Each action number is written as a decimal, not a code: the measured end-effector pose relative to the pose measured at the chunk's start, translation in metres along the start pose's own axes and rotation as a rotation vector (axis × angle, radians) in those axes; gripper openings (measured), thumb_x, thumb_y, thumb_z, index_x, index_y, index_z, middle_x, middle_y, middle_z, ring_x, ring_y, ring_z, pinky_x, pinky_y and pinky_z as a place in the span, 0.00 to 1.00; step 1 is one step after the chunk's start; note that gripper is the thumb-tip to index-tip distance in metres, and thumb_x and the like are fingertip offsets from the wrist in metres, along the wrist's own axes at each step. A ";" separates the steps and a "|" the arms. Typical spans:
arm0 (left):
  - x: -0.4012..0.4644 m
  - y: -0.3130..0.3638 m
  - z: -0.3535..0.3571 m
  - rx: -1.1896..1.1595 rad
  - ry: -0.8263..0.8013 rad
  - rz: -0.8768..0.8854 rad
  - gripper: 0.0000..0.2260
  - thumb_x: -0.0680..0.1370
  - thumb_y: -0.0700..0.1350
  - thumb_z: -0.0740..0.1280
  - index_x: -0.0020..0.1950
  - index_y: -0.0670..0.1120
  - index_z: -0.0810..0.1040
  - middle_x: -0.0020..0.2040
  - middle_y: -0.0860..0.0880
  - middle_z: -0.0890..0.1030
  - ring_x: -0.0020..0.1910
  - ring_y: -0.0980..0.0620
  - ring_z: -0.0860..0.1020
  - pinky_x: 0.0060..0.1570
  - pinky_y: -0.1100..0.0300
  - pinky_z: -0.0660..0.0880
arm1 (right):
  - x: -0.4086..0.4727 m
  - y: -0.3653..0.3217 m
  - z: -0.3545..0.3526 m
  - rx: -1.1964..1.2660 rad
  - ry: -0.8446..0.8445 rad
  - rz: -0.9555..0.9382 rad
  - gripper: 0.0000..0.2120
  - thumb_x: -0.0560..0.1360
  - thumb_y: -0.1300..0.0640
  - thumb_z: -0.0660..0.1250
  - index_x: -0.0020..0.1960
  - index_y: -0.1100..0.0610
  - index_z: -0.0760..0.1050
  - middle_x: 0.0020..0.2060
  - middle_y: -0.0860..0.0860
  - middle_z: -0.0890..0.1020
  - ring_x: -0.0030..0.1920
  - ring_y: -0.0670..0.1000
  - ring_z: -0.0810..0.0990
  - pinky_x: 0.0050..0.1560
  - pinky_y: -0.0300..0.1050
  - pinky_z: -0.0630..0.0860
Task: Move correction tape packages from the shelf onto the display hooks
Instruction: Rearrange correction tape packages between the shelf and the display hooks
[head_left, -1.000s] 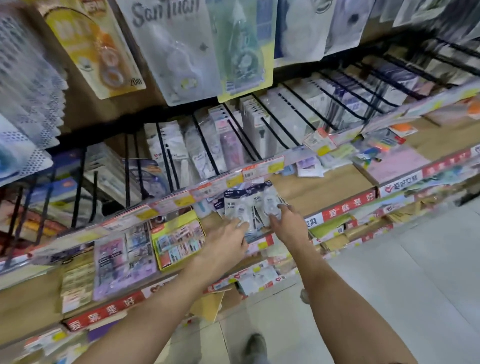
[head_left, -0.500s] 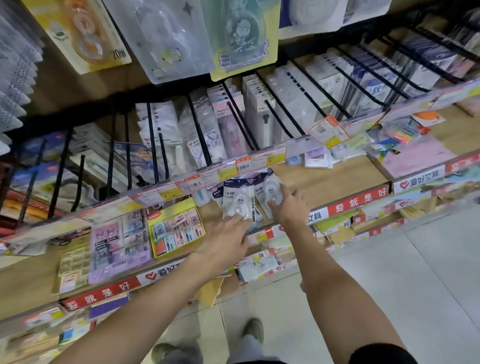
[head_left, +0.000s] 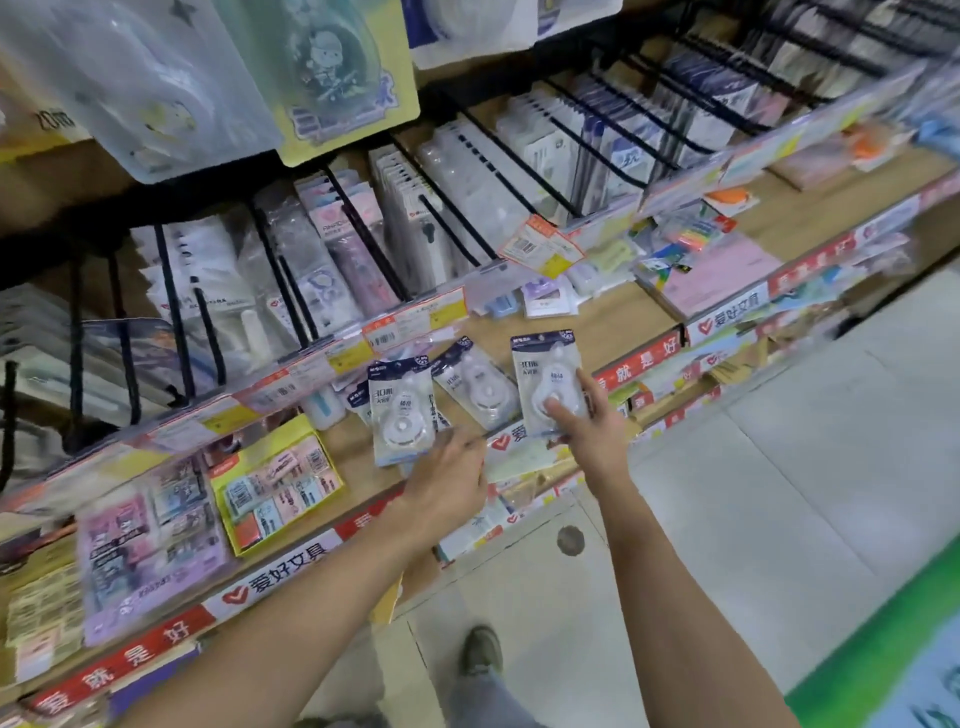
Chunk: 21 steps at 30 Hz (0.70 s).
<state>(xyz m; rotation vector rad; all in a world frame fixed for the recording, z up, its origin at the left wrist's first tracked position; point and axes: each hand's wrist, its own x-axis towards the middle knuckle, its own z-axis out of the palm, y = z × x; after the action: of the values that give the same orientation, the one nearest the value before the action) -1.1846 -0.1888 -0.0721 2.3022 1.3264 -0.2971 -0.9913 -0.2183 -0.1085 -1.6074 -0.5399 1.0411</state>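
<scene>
My right hand (head_left: 592, 431) grips one correction tape package (head_left: 546, 382), a dark-topped card with a white round dispenser, lifted upright above the shelf's front edge. My left hand (head_left: 451, 475) pinches the bottom of a second package (head_left: 399, 410). A third package (head_left: 475, 382) lies tilted on the wooden shelf (head_left: 613, 325) between them, with more partly hidden behind. Black display hooks (head_left: 457, 208) jut out above the shelf, most carrying hanging stationery packs.
Price-tag strips (head_left: 410, 325) run along the hook ends just above the packages. A yellow sticker pack (head_left: 275, 483) and purple packs (head_left: 150, 540) lie on the shelf at left, pink pads (head_left: 722, 270) at right. Large blister packs (head_left: 332, 73) hang overhead. Tiled floor lies below.
The packages were a bunch under both hands on the shelf. Now my right hand has lifted one clear to the right, and my left hand holds another apart.
</scene>
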 end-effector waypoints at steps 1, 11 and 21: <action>0.007 0.005 0.004 0.005 -0.002 -0.007 0.24 0.81 0.46 0.61 0.76 0.41 0.62 0.70 0.42 0.67 0.70 0.42 0.65 0.63 0.46 0.72 | -0.006 -0.001 -0.007 0.022 0.016 -0.006 0.31 0.73 0.56 0.76 0.74 0.52 0.70 0.67 0.51 0.77 0.63 0.52 0.79 0.55 0.54 0.82; 0.070 0.034 0.019 -0.071 0.257 -0.297 0.28 0.80 0.55 0.63 0.73 0.39 0.63 0.71 0.41 0.69 0.69 0.42 0.67 0.65 0.49 0.66 | -0.053 -0.003 -0.033 0.120 0.188 -0.070 0.28 0.69 0.51 0.79 0.67 0.52 0.77 0.65 0.47 0.80 0.66 0.48 0.78 0.65 0.59 0.76; 0.107 0.020 0.015 -0.004 0.216 -0.387 0.33 0.80 0.58 0.62 0.76 0.37 0.61 0.74 0.31 0.65 0.75 0.35 0.63 0.73 0.43 0.57 | -0.065 0.002 -0.027 0.127 0.216 -0.091 0.26 0.72 0.59 0.77 0.69 0.56 0.76 0.64 0.44 0.80 0.63 0.40 0.79 0.60 0.45 0.79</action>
<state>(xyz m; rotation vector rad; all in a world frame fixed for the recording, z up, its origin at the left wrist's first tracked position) -1.1124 -0.1239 -0.1228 2.1074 1.8802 -0.1698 -1.0019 -0.2844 -0.0874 -1.5453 -0.3893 0.8063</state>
